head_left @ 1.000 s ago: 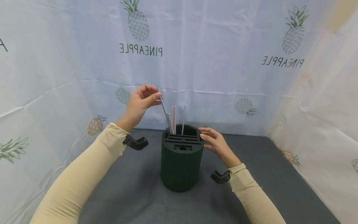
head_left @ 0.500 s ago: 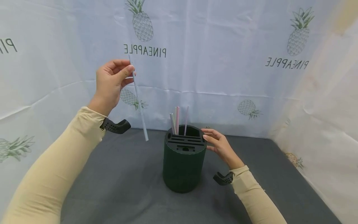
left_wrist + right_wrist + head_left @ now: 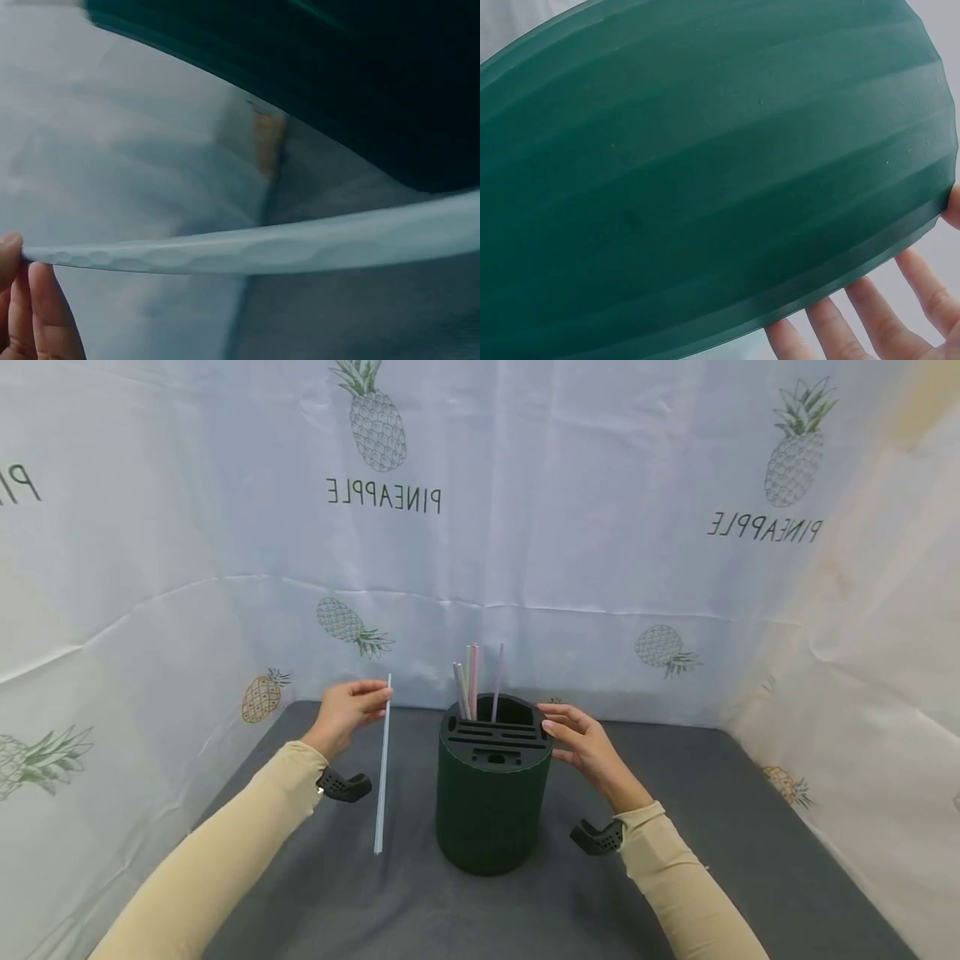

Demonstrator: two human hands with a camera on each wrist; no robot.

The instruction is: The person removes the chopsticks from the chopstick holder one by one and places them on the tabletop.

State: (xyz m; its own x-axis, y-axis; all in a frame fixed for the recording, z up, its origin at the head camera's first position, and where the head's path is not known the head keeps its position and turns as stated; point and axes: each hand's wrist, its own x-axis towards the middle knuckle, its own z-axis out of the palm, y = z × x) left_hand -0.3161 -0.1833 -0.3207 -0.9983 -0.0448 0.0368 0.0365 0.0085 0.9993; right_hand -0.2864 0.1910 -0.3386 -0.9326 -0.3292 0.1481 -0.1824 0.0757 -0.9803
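My left hand (image 3: 347, 714) pinches the top end of a long pale blue straw (image 3: 383, 768) between thumb and fingers. The straw hangs nearly upright, left of a dark green round knife holder (image 3: 487, 818) and apart from it; whether its lower end touches the table I cannot tell. In the left wrist view the straw (image 3: 300, 246) has a dimpled surface. My right hand (image 3: 588, 747) rests against the holder's right side near its rim, fingers fairly straight on the green wall (image 3: 705, 172). Several straws (image 3: 472, 685) stand in the holder's rear opening, with a purple straw (image 3: 498, 681) apart from them.
The holder's black top (image 3: 495, 735) has long slots in front of the open compartment. A dark grey cloth (image 3: 645, 893) covers the table. White pineapple-print curtains (image 3: 562, 527) hang behind and along both sides. Each wrist wears a black camera mount (image 3: 345, 786).
My left hand has lifted the pale blue straw out of the holder, carried it up and left, then lowered it beside the holder. The right hand has stayed at the holder's side.
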